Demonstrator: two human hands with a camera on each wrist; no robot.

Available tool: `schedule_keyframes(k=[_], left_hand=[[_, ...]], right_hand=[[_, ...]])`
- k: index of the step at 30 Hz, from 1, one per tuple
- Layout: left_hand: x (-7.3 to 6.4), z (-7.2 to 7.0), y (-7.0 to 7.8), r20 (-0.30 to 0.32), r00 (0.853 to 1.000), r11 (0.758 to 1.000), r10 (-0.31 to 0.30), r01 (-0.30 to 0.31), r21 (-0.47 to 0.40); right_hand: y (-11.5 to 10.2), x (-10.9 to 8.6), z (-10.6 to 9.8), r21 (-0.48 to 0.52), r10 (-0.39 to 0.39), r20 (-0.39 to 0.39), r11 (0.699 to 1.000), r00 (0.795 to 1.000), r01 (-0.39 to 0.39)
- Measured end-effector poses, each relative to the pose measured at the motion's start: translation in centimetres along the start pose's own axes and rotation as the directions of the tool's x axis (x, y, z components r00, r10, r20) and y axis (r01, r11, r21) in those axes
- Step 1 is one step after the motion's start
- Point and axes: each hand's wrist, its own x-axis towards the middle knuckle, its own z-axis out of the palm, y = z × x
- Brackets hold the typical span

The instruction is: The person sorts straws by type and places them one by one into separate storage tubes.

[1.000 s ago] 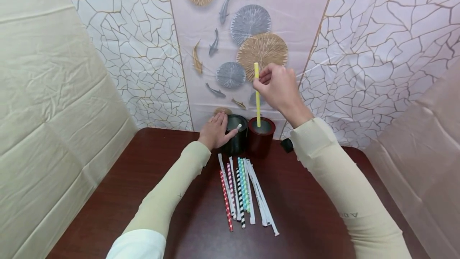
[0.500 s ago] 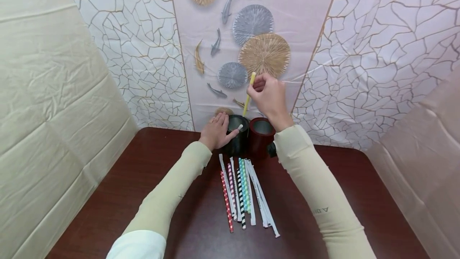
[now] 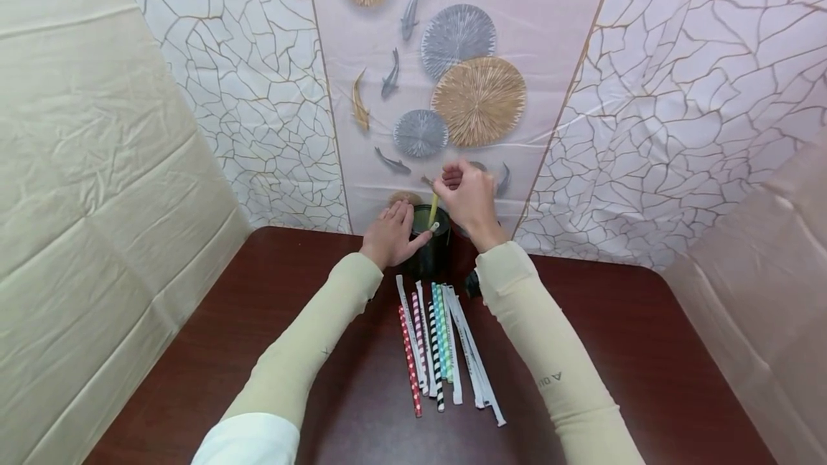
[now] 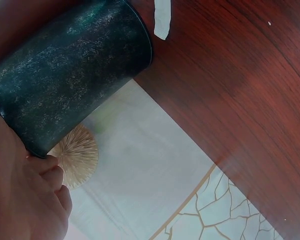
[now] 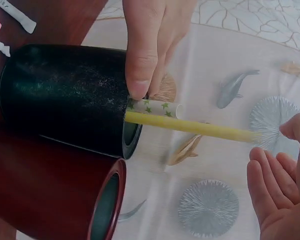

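My left hand (image 3: 388,235) grips the black cup (image 3: 429,255) at the table's far edge. Its thumb (image 5: 142,65) lies over the rim and presses a star-printed straw (image 5: 155,107) against it. A yellow straw (image 5: 190,126) stands tilted inside the black cup. Just above it hovers my right hand (image 3: 468,196), fingers (image 5: 270,190) loosely curled, a small gap showing between them and the straw's top end. The red cup (image 5: 55,190) stands against the black one, mostly hidden behind my right wrist in the head view. The left wrist view shows the black cup's wall (image 4: 70,75).
Several patterned paper straws (image 3: 434,343) and white wrapped ones (image 3: 474,368) lie in a row on the dark wooden table (image 3: 614,336) in front of the cups. A small black object (image 3: 472,283) sits by my right sleeve. Cloth backdrops close in behind and at both sides.
My right hand carried the yellow straw from over the red cup leftward, lowered it into the black cup and loosened its fingers. My left hand stayed on the black cup.
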Motion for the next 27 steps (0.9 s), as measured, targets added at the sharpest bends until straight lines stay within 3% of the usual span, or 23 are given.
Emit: schedule_keyframes(k=[8, 19, 27], left_hand=[[0.0, -0.2, 0.2, 0.000, 1.000, 1.000, -0.002, 0.002, 0.010], [0.1, 0.2, 0.1, -0.004, 1.000, 1.000, 0.000, 0.000, -0.018], [0.2, 0.2, 0.2, 0.003, 1.000, 1.000, 0.000, 0.000, -0.018]], right_hand=[[-0.6, -0.1, -1.6, -0.006, -0.029, 0.037, 1.000, 0.999, 0.029], [-2.3, -0.5, -5.4, -0.120, -0.030, 0.125, 0.992, 0.992, 0.045], [-3.2, -1.3, -7.4, -0.198, -0.010, 0.223, 0.979, 0.975, 0.055]])
